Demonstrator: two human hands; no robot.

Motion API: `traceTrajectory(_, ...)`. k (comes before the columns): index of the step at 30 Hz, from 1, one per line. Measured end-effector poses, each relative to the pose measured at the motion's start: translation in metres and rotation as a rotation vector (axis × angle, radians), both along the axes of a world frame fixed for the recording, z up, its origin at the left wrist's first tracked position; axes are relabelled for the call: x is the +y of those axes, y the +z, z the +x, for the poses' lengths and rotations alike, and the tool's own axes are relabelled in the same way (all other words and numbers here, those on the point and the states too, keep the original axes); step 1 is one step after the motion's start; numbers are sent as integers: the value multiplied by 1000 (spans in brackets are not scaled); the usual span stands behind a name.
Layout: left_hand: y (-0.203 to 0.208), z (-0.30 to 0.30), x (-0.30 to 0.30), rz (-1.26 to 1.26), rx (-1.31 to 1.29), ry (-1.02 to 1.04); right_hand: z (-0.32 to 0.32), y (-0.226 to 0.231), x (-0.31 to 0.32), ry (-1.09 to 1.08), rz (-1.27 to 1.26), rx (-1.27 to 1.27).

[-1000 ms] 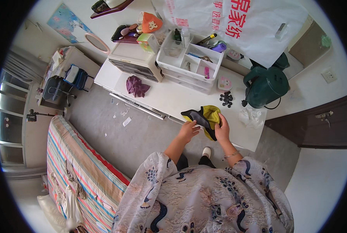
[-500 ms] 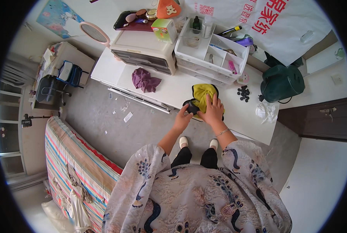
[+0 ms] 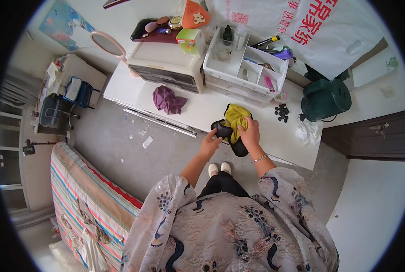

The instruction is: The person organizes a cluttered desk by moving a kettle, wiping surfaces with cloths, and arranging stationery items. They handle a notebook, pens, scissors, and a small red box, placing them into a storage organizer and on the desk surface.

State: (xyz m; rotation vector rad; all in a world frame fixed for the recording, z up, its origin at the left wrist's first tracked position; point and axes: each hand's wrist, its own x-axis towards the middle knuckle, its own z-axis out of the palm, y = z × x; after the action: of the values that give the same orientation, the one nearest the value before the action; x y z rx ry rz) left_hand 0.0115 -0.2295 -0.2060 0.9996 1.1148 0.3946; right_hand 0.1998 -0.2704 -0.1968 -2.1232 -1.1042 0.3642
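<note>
Yellow cloth (image 3: 235,117) sat pinched in our right fingers (image 3: 248,123), left fingers (image 3: 213,133) half-spread by its edge, purple cloth (image 3: 168,100) at its ten o'clock.

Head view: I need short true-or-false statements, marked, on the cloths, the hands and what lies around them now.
1. The right hand grips the yellow-and-black cloth. True.
2. The purple cloth lies on the bed. False: it lies on the white table.
3. Small black pieces lie between the yellow-and-black cloth and the green kettle. True.
4. The bracelet is on the left arm. False: on the right.
</note>
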Motion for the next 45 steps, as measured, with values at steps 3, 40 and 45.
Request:
traceTrajectory(3,7,-6,-1,12,25,-26,-3,5,12,68,-149,-8)
traceTrajectory(40,15,23,1,24,23,135,19,41,97,400,-736,-147)
traceTrajectory(45,9,21,8,-16,38,107,14,42,93,392,-702,-217)
